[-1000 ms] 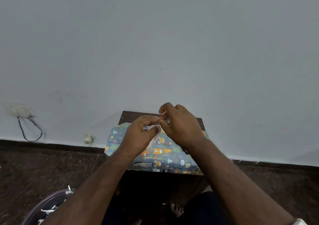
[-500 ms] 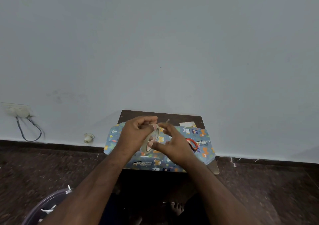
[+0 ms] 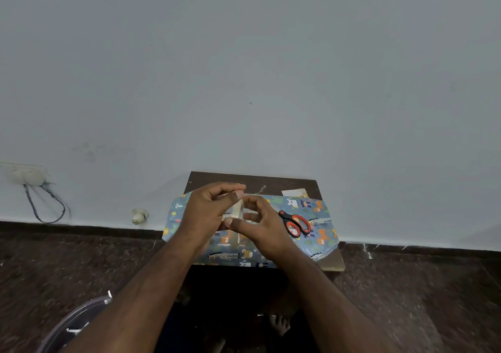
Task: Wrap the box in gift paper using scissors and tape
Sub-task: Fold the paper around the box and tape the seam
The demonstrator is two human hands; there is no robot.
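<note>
Plain room of a home, my small dark wooden table (image 3: 329, 263) pushed against a bare pale wall (image 3: 249, 68) at twelve o'clock, dark speckled stone floor (image 3: 406, 298), wall socket (image 3: 25, 173) with dangling cable (image 3: 46, 206) at ten o'clock, my bare foot (image 3: 279, 324) under the table.

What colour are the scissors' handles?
The scissors have red-orange handles with black trim, seen in the head view, lying on the gift paper.
</note>
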